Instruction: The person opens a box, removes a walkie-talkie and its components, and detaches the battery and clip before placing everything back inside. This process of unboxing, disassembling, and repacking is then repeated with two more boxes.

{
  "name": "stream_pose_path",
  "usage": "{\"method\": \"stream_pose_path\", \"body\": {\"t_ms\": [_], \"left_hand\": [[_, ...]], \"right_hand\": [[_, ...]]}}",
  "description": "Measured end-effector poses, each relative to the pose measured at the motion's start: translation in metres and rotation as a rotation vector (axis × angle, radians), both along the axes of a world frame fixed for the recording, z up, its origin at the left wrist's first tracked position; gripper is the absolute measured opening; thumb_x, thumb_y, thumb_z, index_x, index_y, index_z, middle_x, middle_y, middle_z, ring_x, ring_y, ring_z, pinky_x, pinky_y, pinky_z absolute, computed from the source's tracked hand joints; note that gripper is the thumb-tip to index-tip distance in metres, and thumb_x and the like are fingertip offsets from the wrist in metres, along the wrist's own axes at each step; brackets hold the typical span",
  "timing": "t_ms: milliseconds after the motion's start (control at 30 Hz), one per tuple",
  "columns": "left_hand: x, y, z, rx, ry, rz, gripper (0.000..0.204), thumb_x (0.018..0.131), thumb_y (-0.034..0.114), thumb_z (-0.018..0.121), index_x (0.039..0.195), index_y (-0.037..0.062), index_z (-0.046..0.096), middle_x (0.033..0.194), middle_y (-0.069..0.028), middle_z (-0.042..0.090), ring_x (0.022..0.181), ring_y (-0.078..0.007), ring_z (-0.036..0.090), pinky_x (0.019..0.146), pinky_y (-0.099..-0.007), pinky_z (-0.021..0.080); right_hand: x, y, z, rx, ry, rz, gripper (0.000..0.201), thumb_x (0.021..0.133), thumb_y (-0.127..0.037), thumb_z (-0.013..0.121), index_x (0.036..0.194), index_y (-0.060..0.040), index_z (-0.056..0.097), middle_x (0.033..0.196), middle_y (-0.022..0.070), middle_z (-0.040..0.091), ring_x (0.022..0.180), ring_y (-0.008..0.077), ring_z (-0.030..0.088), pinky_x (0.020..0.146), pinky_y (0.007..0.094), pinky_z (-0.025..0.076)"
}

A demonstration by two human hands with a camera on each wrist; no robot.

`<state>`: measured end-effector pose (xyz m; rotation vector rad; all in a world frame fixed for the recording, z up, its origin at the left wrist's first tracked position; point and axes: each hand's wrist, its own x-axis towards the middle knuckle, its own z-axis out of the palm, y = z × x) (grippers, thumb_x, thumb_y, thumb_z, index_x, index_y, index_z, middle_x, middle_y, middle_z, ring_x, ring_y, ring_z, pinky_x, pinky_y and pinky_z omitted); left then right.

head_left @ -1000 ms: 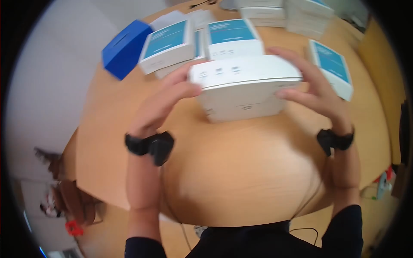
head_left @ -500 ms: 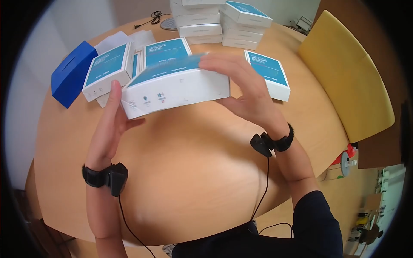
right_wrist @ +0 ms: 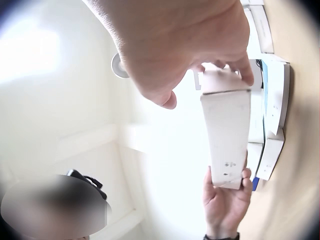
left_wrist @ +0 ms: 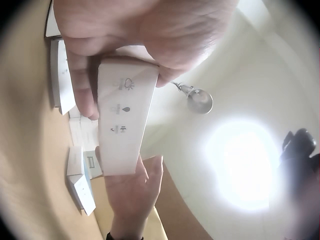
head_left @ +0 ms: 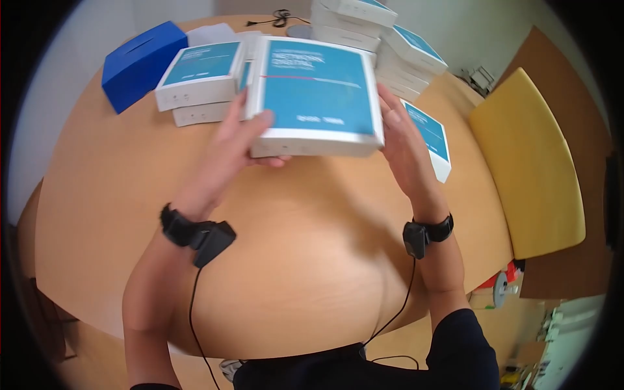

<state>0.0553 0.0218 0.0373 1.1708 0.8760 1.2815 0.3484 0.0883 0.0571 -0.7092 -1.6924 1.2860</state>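
A white box with a blue top printed "NETWORK DIGITAL" point(head_left: 317, 91) is raised over the table, its blue face up. My left hand point(head_left: 224, 146) grips its left end, thumb on the top edge and fingertips under the bottom. At the other end, my right hand point(head_left: 406, 146) lies along the side with extended fingers. In the right wrist view, the right thumb point(right_wrist: 170, 101) stands away from the box. The box's narrow side point(left_wrist: 122, 115), with small printed icons, faces the left wrist camera.
A similar box point(head_left: 201, 65) lies on another at the left, beside a blue box point(head_left: 143, 65). Tall stacks of boxes point(head_left: 403, 62) stand at the back. Another box point(head_left: 429, 136) lies right of the right hand. A yellow chair back point(head_left: 533, 169) borders the table point(head_left: 286, 279).
The box has turned from its white side to show its blue top towards the head camera. The left thumb now lies over the top edge; the right hand has moved down along the right side.
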Motion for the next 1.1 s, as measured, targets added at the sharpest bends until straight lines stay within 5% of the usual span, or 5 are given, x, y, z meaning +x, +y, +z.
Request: {"method": "stream_pose_path", "body": {"t_ms": [200,400,600,933,1100], "left_hand": [[0.020,-0.002,-0.032,-0.071,0.061,-0.128,0.092,0.110,0.041,0.061,0.172,0.0100,0.001,0.152,-0.0148,0.056,0.121,-0.0235,0.068,0.096,-0.0341,0.059],[0.021,0.007,-0.058,0.063,0.083,-0.092,0.073,0.114,0.042,0.055,0.170,0.0063,0.026,0.153,-0.0121,0.057,0.144,-0.0225,0.051,0.123,-0.0370,0.035],[0.005,0.022,-0.084,0.138,0.436,0.041,0.055,0.113,0.042,0.057,0.148,0.0002,0.059,0.140,-0.0124,0.067,0.132,-0.0192,0.062,0.113,-0.0335,0.047],[0.005,0.023,-0.100,0.157,0.496,0.129,0.050,0.107,0.033,0.068,0.142,-0.0011,0.063,0.136,-0.0151,0.071,0.127,-0.0221,0.066,0.110,-0.0346,0.051],[0.003,0.023,-0.100,0.155,0.495,0.128,0.049,0.106,0.032,0.070,0.142,-0.0015,0.063,0.135,-0.0156,0.071,0.127,-0.0222,0.066,0.110,-0.0349,0.051]], "right_hand": [[-0.004,0.019,-0.019,-0.248,-0.117,-0.194,0.076,0.111,-0.051,0.057,0.167,-0.0043,0.036,0.159,0.0098,0.051,0.146,0.0190,0.046,0.122,0.0347,0.033],[0.035,0.035,-0.033,-0.177,-0.095,-0.304,0.064,0.110,-0.041,0.064,0.157,0.0005,0.048,0.142,0.0101,0.064,0.127,0.0184,0.061,0.110,0.0305,0.047],[0.124,0.072,-0.004,-0.228,0.012,-0.441,0.064,0.110,-0.044,0.063,0.151,0.0025,0.052,0.138,0.0128,0.067,0.120,0.0212,0.067,0.104,0.0362,0.053],[0.220,0.116,-0.015,-0.447,0.015,-0.619,0.061,0.109,-0.046,0.064,0.147,0.0014,0.057,0.142,0.0147,0.067,0.123,0.0238,0.067,0.105,0.0353,0.054],[0.227,0.123,-0.021,-0.376,-0.302,-0.771,0.063,0.106,-0.052,0.067,0.144,-0.0026,0.064,0.133,0.0102,0.072,0.115,0.0195,0.069,0.097,0.0326,0.055]]}}
